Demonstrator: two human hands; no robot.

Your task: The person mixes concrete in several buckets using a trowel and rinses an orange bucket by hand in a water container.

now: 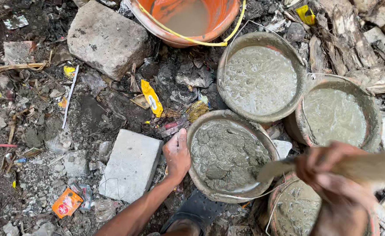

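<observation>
My left hand (177, 156) grips the left rim of a round pan (195, 131) filled with lumpy grey mortar. My right hand (330, 175), blurred, is closed around a pale wooden handle (367, 167) whose end reaches over the pan's right side. Two more pans of wet grey slurry stand behind, one at the upper middle (227, 57) and one at the right (371, 113). A fourth cement-caked pan (275, 205) sits under my right forearm.
An orange bucket (170, 37) with muddy water stands at the top. A large stone (107, 39) lies upper left, a flat grey slab (131, 164) beside my left hand. Litter, wrappers and rubble cover the dirt. Split logs (354, 39) lie upper right. A dark sandal (197, 212) shows at the bottom.
</observation>
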